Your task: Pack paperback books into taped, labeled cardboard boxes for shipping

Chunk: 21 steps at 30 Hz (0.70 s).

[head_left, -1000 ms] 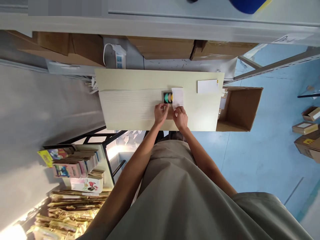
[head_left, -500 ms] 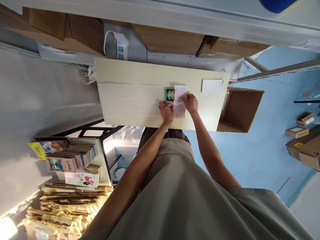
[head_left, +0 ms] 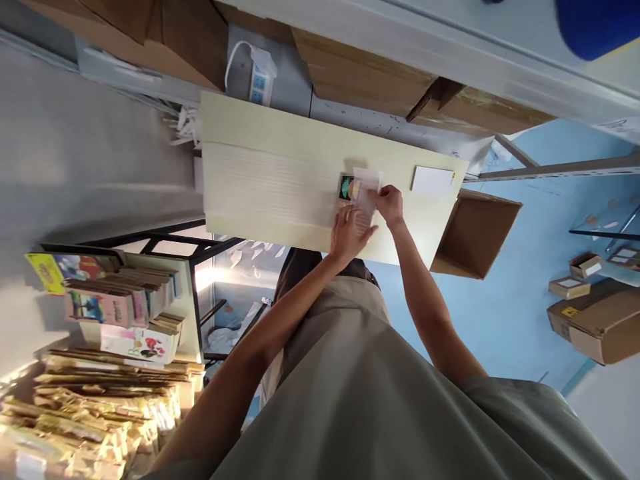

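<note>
A small card with a dark picture [head_left: 345, 187], partly pixelated, lies on the pale table, its right part covered by a thin translucent plastic sleeve [head_left: 367, 177]. My left hand [head_left: 349, 235] rests over the near end of the card and sleeve, fingers stretched out and thumb apart. At the sleeve's right edge, my right hand [head_left: 391, 203] pinches the plastic between thumb and fingers. A long row of overlapping translucent sleeves [head_left: 265, 183] spreads over the table to the left. To the right lies a flat white stack [head_left: 433, 181] with a small yellow mark.
The pale table [head_left: 260, 120] has an open cardboard box [head_left: 477, 233] at its right end. Behind it are a power strip [head_left: 261, 83] and cardboard boxes [head_left: 365, 73] under a shelf. Books [head_left: 120, 293] and brown-wrapped bundles [head_left: 100, 400] stand at lower left.
My view has tilted and shifted. My left hand has spread over the near end of the card, thumb out to the right. My right hand still pinches the sleeve, which now sits at a slant.
</note>
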Motion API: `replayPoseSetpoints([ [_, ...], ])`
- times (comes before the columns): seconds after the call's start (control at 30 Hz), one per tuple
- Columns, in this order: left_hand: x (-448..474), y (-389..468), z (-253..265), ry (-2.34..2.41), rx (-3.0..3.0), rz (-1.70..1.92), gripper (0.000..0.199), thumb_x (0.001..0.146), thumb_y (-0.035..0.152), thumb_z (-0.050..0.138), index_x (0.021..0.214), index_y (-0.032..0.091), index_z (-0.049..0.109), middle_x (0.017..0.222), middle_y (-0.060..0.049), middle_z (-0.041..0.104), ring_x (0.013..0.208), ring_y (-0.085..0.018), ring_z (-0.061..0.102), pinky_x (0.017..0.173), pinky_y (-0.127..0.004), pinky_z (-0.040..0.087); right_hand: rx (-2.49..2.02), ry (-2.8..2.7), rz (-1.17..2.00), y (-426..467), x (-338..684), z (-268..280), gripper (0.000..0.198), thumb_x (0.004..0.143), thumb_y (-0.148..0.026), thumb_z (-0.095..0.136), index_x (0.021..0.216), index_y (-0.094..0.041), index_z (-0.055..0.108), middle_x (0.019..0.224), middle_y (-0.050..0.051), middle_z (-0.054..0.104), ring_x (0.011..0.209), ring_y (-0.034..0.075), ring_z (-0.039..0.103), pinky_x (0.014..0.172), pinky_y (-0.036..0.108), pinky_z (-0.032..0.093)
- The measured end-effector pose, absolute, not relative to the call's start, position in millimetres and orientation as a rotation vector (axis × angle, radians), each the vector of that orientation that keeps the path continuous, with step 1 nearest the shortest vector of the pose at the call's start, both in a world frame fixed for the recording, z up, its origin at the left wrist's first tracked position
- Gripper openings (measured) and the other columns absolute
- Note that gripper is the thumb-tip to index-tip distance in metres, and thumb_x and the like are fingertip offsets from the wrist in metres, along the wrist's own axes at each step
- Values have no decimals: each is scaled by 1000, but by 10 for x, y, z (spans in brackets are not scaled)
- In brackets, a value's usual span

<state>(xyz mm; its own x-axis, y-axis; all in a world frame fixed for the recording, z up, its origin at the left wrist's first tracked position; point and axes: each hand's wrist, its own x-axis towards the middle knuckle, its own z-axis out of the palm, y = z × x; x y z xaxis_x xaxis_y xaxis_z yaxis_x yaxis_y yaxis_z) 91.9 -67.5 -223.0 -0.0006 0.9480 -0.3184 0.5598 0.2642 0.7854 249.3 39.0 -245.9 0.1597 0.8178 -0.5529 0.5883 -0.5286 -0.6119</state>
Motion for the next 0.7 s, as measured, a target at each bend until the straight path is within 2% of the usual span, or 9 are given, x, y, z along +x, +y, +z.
replayPoseSetpoints([
  [0.07,1035,-738,-2165,1657,1426,486,73,97,44,90,157,19,59,172,-27,54,161,-51,54,127,-63,53,-2267,-1382,1267,402,2415,-2349,27,92,-49,75,91,-25,62,89,7,73,84,26,70,84,44,62],
  [0.13,1100,-762,-2144,1675,1440,450,75,97,30,85,164,19,54,174,-26,53,158,-49,58,122,-60,58,-2293,-1448,1217,407,2390,-2233,27,95,-47,75,103,-23,66,101,11,76,96,31,75,96,51,64],
  [0.2,1096,-757,-2149,1682,1444,464,72,95,18,79,164,20,56,174,-24,55,154,-46,62,120,-55,61,-2180,-1613,1125,412,2431,-2127,33,101,-44,71,124,-20,68,124,18,77,116,36,76,108,60,63],
  [0.27,1043,-744,-2158,1672,1430,488,69,93,12,74,161,21,61,174,-22,58,148,-43,68,118,-52,62,-1934,-1853,1078,439,2508,-2049,39,106,-37,68,142,-21,66,149,20,71,141,40,70,120,67,58],
  [0.33,968,-737,-2159,1651,1407,525,66,93,10,71,158,21,65,174,-19,59,145,-40,71,116,-50,64,-1647,-2093,1146,511,2575,-2016,39,107,-30,69,145,-25,69,162,16,66,160,40,58,131,70,51],
  [0.4,890,-747,-2142,1627,1379,586,62,93,11,70,154,23,69,172,-16,63,144,-38,72,115,-48,64,-1415,-2278,1284,643,2598,-2034,33,105,-26,75,138,-28,76,161,11,69,166,39,53,137,71,45],
  [0.5,782,-806,-2074,1629,1303,683,55,95,13,70,149,24,74,163,-14,71,139,-34,75,116,-44,63,-1186,-2510,1422,938,2552,-2124,24,101,-23,82,124,-29,82,151,7,77,163,39,56,139,72,41],
  [0.63,657,-989,-1953,1767,1121,786,35,103,22,70,137,23,77,144,-15,80,125,-30,79,117,-42,61,-1064,-2696,1483,1377,2389,-2238,19,94,-28,95,110,-28,84,125,5,83,143,37,66,131,62,47],
  [0.7,598,-1100,-1930,1832,995,841,28,107,32,72,132,22,78,137,-15,82,123,-30,80,115,-43,62,-1094,-2694,1498,1545,2258,-2276,27,87,-35,102,103,-25,84,110,4,79,130,34,69,123,54,52],
])
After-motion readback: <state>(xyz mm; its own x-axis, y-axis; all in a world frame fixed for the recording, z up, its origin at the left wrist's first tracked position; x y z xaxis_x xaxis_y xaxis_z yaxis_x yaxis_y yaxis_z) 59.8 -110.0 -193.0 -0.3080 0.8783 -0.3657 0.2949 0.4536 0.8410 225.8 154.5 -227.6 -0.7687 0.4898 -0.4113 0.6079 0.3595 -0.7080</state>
